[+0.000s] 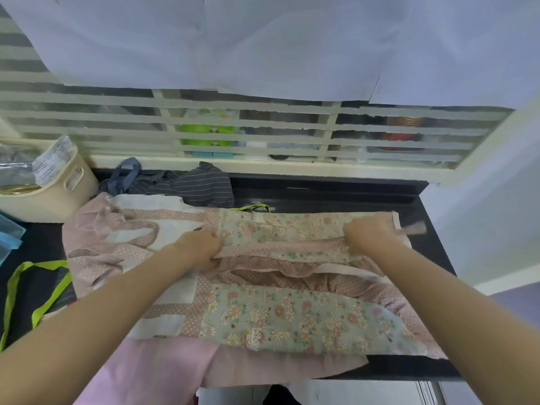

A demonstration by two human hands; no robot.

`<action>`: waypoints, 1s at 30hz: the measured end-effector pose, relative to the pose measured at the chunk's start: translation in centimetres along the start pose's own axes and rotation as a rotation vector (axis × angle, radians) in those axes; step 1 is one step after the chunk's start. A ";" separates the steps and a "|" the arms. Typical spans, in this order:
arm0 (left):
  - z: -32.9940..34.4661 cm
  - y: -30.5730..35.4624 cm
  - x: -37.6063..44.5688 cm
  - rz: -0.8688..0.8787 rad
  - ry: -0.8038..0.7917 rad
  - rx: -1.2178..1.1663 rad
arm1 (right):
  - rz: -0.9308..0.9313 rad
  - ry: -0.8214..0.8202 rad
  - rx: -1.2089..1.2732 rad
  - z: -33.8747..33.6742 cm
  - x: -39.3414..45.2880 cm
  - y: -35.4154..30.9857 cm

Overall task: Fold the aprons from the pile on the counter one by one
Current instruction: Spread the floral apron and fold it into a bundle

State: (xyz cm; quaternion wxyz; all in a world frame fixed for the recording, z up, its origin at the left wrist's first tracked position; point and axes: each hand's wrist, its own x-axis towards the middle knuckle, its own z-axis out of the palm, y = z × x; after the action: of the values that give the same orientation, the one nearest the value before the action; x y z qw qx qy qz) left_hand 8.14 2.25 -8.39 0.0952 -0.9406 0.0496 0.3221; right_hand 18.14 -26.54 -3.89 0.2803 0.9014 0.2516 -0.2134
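Note:
A pink polka-dot apron with pale green floral panels [280, 311] lies spread across the black counter [432, 238]. My left hand [201, 249] grips a fold of its fabric near the middle, fingers curled into the cloth. My right hand [368, 233] grips the same folded floral edge further right, close to a pink strap end [413, 229]. A dark striped apron [193, 185] lies bunched at the back of the counter. A dark apron with lime green trim [38, 290] lies at the left, partly under the pink one.
A cream basket [49, 188] holding packets stands at the back left. A slatted window frame [233, 138] runs behind the counter, with white curtain above. A blue item [8, 238] shows at the far left edge. The counter's front edge falls off below.

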 end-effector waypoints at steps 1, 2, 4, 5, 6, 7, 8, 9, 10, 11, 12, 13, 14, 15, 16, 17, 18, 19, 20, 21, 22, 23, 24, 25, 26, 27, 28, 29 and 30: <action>0.2 0.0 0.3 -0.007 -0.111 -0.154 | -0.009 -0.048 -0.023 1.0 0.1 -0.3; -0.1 -0.3 0.4 -0.007 -0.214 -0.291 | -0.012 -0.122 -0.033 2.1 0.3 -0.6; -1.5 -1.5 0.5 0.027 -0.381 -0.466 | -0.007 -0.271 -0.010 4.2 1.6 -0.6; -2.2 -2.1 0.8 0.039 -0.374 -0.504 | -0.008 -0.326 0.016 4.7 2.2 -0.4; -3.1 -2.6 1.0 0.054 -0.294 -0.541 | -0.020 -0.359 0.074 4.9 3.0 -0.3; -3.7 -2.9 1.5 0.043 -0.153 -0.564 | -0.039 -0.368 0.171 4.6 3.7 -0.3; -4.4 -2.9 2.2 0.021 0.024 -0.562 | -0.061 -0.356 0.312 4.0 4.4 -0.2; -4.9 -2.6 2.8 -0.002 0.192 -0.523 | -0.086 -0.306 0.472 3.2 5.1 -0.4; -5.4 -2.2 3.5 -0.006 0.308 -0.469 | -0.107 -0.213 0.614 2.5 5.6 -0.5; -5.7 -1.7 4.4 0.007 0.344 -0.389 | -0.117 -0.100 0.687 1.9 6.2 -0.6; -5.9 -1.2 5.3 0.018 0.298 -0.286 | -0.122 -0.018 0.684 1.4 6.9 -0.5; -5.8 -0.9 6.2 0.020 0.211 -0.188 | -0.132 0.009 0.634 1.2 7.5 -0.5; -5.8 -0.6 6.9 0.011 0.124 -0.119 | -0.141 -0.014 0.563 1.3 8.1 -0.3; -5.6 -0.5 7.2 -0.007 0.059 -0.079 | -0.144 -0.059 0.472 1.6 8.4 -0.2; -5.4 -0.7 7.9 -0.020 0.011 -0.065 | -0.143 -0.106 0.385 2.2 9.2 0.1; -5.1 -1.0 7.9 -0.023 -0.007 -0.063 | -0.142 -0.128 0.306 2.8 9.4 0.3; -5.0 -1.4 8.2 -0.018 -0.008 -0.088 | -0.143 -0.135 0.250 3.3 9.9 0.5; -4.7 -2.1 8.5 -0.012 -0.002 -0.141 | -0.152 -0.125 0.214 3.7 10.2 0.6; -4.6 -2.7 8.8 -0.011 0.005 -0.230 | -0.168 -0.105 0.183 4.1 10.4 0.5; -4.3 -3.3 9.0 -0.017 0.018 -0.340 | -0.181 -0.075 0.154 4.2 10.5 0.3; -4.1 -3.8 9.3 -0.024 0.041 -0.451 | -0.189 -0.040 0.123 4.4 10.7 0.4; -3.9 -4.3 9.4 -0.038 0.061 -0.537 | -0.194 0.003 0.100 4.6 10.9 0.4; -3.6 -4.6 9.5 -0.049 0.077 -0.586 | -0.194 0.043 0.089 4.7 11.0 0.4; -3.3 -4.9 9.7 -0.056 0.089 -0.595 | -0.193 0.082 0.094 4.8 11.2 0.7; -3.2 -5.0 9.6 -0.051 0.091 -0.580 | -0.203 0.120 0.097 4.8 11.5 0.9; -3.3 -5.2 9.7 -0.036 0.081 -0.552 | -0.216 0.140 0.096 4.6 11.8 1.2; -3.4 -5.3 9.6 -0.012 0.064 -0.525 | -0.228 0.129 0.100 4.3 11.8 1.6; -3.8 -5.3 9.5 0.014 0.042 -0.503 | -0.233 0.100 0.126 4.0 11.8 2.0; -4.2 -5.3 9.2 0.033 0.005 -0.488 | -0.220 0.048 0.202 3.5 11.8 2.5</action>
State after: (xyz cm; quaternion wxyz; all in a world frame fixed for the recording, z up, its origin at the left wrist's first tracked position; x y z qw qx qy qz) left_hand 18.72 6.24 -10.06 -0.1400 -0.9356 -0.0140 0.3237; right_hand 27.95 -26.53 -11.74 0.1570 0.8969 0.3330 -0.2452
